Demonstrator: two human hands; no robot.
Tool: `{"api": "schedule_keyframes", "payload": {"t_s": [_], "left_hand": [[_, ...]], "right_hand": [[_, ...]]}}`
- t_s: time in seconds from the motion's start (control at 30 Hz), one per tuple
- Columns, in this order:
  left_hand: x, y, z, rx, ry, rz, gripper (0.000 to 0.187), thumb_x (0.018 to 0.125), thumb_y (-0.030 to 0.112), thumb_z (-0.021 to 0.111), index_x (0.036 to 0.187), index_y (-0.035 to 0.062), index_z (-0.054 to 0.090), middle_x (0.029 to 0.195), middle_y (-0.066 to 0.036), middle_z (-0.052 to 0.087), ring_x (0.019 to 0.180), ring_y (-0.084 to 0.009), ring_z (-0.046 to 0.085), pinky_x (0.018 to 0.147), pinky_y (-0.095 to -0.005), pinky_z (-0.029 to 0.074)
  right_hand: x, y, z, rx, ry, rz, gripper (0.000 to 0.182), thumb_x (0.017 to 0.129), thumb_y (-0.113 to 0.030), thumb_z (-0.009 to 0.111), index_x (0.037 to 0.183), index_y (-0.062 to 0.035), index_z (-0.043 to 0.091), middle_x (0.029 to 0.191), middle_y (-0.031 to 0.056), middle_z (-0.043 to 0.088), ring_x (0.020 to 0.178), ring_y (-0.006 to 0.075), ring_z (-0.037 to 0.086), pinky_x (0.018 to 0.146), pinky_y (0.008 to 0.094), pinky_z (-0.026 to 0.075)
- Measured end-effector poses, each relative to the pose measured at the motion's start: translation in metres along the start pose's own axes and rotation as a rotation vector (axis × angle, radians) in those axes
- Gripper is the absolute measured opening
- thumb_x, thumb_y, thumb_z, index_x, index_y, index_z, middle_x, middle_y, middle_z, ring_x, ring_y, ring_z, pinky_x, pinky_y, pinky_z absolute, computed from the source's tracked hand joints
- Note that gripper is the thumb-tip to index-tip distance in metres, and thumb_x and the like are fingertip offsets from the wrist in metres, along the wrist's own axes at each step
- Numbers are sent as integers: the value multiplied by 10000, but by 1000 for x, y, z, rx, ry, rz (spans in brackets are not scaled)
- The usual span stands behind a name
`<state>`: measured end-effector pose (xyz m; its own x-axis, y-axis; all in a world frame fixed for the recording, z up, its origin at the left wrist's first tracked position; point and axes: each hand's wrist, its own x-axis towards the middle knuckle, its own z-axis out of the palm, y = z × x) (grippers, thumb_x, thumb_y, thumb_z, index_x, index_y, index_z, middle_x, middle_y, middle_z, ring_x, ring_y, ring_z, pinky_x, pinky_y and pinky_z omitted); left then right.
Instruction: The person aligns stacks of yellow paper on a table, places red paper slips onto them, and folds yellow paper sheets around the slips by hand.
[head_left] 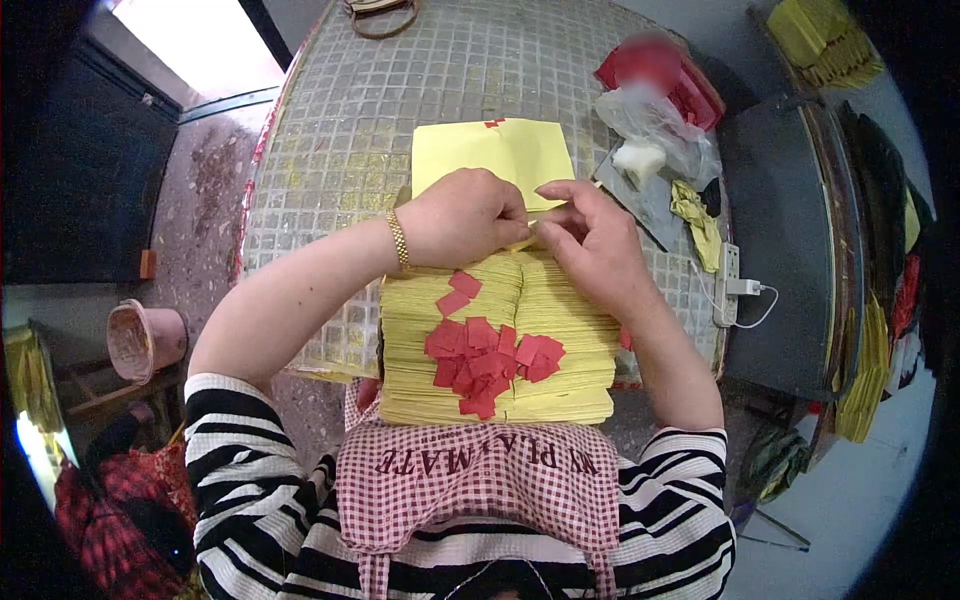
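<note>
A thick stack of yellow paper sheets (pixel 560 360) lies in front of me on a mosaic-tiled round table (pixel 340 150). A heap of small red paper squares (pixel 485 360) rests on the stack. My left hand (pixel 465 215), with a gold bracelet at the wrist, and my right hand (pixel 590 235) meet at the stack's far edge, both pinching a yellow sheet there. Beyond my hands lies a flat pile of yellow sheets (pixel 495 150) with a small red piece on its far edge.
At the table's right are a clear plastic bag (pixel 655 125), a red container (pixel 665 75), a crumpled yellow scrap (pixel 695 215) and a white power strip (pixel 728 280). A dark cabinet (pixel 790 240) stands to the right. A pink bucket (pixel 145 340) sits on the floor at left.
</note>
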<state>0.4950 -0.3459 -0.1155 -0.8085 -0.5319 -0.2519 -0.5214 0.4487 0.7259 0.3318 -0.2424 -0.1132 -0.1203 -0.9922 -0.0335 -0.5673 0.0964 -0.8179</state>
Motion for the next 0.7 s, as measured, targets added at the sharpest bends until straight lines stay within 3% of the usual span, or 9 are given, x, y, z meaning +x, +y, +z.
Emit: {"api": "schedule_keyframes", "payload": {"t_s": [0.1, 0.13, 0.27, 0.3, 0.43, 0.63, 0.7], "left_hand": [[7, -2, -2, 121, 48, 76, 178, 824, 195, 642, 851, 32, 709, 713, -76, 672, 626, -209, 600, 636, -316, 492], [10, -3, -4, 121, 48, 76, 178, 824, 195, 642, 851, 32, 709, 713, -76, 672, 626, -209, 600, 636, -316, 492], [24, -8, -15, 344, 147, 53, 192, 826, 215, 651, 862, 36, 711, 709, -79, 669, 632, -239, 605, 659, -343, 496], [24, -11, -14, 344, 147, 54, 192, 826, 215, 651, 862, 36, 711, 709, -79, 669, 632, -239, 605, 659, -343, 496], [25, -27, 0, 408, 872, 618, 197, 830, 221, 652, 794, 35, 705, 675, -78, 652, 614, -213, 596, 632, -339, 495], [-6, -13, -5, 130, 638, 567, 204, 855, 207, 632, 756, 38, 687, 676, -80, 643, 602, -181, 589, 603, -329, 489], [-11, -12, -13, 155, 340, 336, 205, 866, 202, 623, 757, 37, 678, 678, -81, 640, 590, -171, 580, 587, -317, 484]], "right_hand": [[-3, 7, 1, -36, 115, -356, 285, 807, -26, 614, 1090, 6, 598, 806, 70, 660, 661, 144, 580, 630, 240, 454], [-3, 6, 0, -36, 115, -355, 285, 807, -26, 614, 1090, 6, 598, 806, 70, 660, 661, 144, 580, 630, 240, 454], [-5, 1, -4, -649, -80, -649, 204, 831, -135, 609, 964, 17, 640, 731, 100, 667, 626, 258, 608, 632, 343, 482], [-5, -2, -6, -649, -79, -649, 204, 831, -135, 609, 964, 17, 640, 731, 100, 667, 626, 258, 608, 632, 343, 482], [6, -12, -13, -558, -394, -141, 193, 833, -177, 599, 875, 3, 654, 725, 116, 661, 635, 292, 610, 642, 382, 484], [19, -12, -6, -323, -237, 13, 122, 808, -120, 603, 805, -7, 650, 726, 117, 661, 639, 274, 616, 640, 372, 484], [20, -5, -7, -275, -178, 1, 97, 797, -93, 601, 827, -9, 639, 730, 110, 663, 648, 266, 621, 641, 366, 485]]}}
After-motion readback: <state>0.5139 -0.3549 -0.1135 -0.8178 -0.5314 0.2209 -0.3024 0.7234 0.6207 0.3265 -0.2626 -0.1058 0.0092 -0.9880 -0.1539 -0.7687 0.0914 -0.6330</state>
